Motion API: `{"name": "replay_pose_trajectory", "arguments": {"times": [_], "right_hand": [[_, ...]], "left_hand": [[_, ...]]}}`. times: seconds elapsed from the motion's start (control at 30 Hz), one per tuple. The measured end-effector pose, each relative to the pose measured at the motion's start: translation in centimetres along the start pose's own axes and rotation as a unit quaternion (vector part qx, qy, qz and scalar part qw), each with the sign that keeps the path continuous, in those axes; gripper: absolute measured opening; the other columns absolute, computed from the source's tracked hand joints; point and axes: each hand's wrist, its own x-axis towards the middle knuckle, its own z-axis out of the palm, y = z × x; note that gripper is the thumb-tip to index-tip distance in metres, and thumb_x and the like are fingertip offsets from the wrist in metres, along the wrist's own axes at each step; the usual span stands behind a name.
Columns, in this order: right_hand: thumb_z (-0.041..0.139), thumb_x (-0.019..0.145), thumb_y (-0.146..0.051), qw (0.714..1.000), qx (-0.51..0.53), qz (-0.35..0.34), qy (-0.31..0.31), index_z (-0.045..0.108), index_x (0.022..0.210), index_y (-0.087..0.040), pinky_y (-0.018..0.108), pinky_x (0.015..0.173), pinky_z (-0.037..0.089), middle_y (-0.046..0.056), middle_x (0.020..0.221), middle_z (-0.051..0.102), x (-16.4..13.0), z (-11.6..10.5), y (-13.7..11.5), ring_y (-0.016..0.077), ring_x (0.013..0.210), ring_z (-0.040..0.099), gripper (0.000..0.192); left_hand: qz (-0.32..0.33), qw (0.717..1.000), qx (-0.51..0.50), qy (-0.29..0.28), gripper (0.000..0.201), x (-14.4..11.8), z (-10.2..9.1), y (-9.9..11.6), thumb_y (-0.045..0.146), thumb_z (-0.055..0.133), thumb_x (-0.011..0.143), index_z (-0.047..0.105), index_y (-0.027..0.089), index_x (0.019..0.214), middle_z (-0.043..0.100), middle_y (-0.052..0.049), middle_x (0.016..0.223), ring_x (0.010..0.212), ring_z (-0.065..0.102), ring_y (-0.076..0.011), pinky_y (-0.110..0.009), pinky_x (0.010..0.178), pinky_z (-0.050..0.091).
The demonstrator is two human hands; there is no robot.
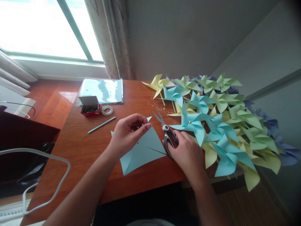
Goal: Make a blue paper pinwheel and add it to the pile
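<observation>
A light-blue square of paper [141,153] has a slit running in from its right corner and a small dark dot near its middle. Curled fingers and thumb of my left hand [129,133] pinch it near the far corner, covering part of it. My right hand [187,150] grips black-and-grey scissors [169,136] by the handles, to the right of the paper. Their blades are spread and point away from me, clear of the paper. Just beyond the right hand lies a blue paper pinwheel [190,122].
Many blue, green, yellow and purple pinwheels [225,125] cover the right of the wooden table [77,150]. At the back left are a plastic-wrapped paper stack [103,89], a small open red box [90,108], a tape roll [107,110] and a blue stick [101,125]. Tiny beads [160,106] lie scattered.
</observation>
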Motion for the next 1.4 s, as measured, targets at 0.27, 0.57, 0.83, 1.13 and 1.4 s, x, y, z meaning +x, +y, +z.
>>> {"name": "replay_pose_trajectory", "arguments": {"times": [0.27, 0.57, 0.83, 1.13, 1.4], "right_hand": [[0.060, 0.091, -0.037, 0.997, -0.066, -0.006, -0.046, 0.067, 0.109, -0.019, 0.035, 0.068, 0.043, 0.011, 0.096, 0.070, 0.4, 0.0, -0.5, 0.0302, 0.091, 0.067, 0.027], [0.061, 0.088, -0.029, 0.993, -0.066, -0.035, -0.086, 0.063, 0.118, -0.015, 0.040, 0.078, 0.049, 0.015, 0.101, 0.067, 0.4, -0.7, -0.7, 0.0339, 0.096, 0.066, 0.033], [0.064, 0.090, -0.034, 0.995, -0.054, -0.031, -0.075, 0.061, 0.123, -0.019, 0.038, 0.075, 0.050, 0.012, 0.103, 0.065, 0.0, -0.3, -0.4, 0.0313, 0.093, 0.068, 0.037], [0.066, 0.088, -0.029, 0.997, -0.022, -0.050, -0.057, 0.060, 0.126, -0.016, 0.042, 0.085, 0.053, 0.013, 0.104, 0.065, -0.2, 0.0, 0.2, 0.0330, 0.100, 0.066, 0.042], [0.060, 0.092, -0.026, 0.986, 0.143, -0.062, 0.065, 0.065, 0.118, -0.019, 0.040, 0.078, 0.057, 0.011, 0.106, 0.070, -0.1, -1.8, -0.7, 0.0279, 0.095, 0.068, 0.027]], "left_hand": [[0.000, 1.000, -0.004, -0.017, 0.024, 0.1, 0.1, 0.0, 0.036, 0.080, 0.078, 0.067, 0.017, 0.079, 0.062, -0.001, 0.070, 0.058, 0.051, -0.0106, -0.020, 0.049, 0.040], [0.006, 1.000, -0.006, -0.015, 0.024, 0.0, 0.0, -0.2, 0.038, 0.079, 0.080, 0.066, 0.017, 0.079, 0.063, -0.001, 0.070, 0.057, 0.052, -0.0107, -0.021, 0.048, 0.039], [-0.001, 1.000, -0.012, -0.013, 0.024, 0.0, 0.1, 0.0, 0.037, 0.080, 0.078, 0.066, 0.017, 0.079, 0.062, 0.000, 0.070, 0.058, 0.050, -0.0102, -0.021, 0.049, 0.038], [-0.006, 1.000, -0.015, -0.013, 0.024, 0.0, 0.2, 0.2, 0.036, 0.080, 0.078, 0.066, 0.016, 0.078, 0.061, -0.001, 0.070, 0.059, 0.049, -0.0100, -0.021, 0.050, 0.037], [-0.011, 1.000, -0.012, -0.010, 0.024, 0.1, 0.2, 0.0, 0.036, 0.079, 0.079, 0.066, 0.015, 0.078, 0.062, -0.001, 0.070, 0.060, 0.049, -0.0099, -0.021, 0.051, 0.037]]}}
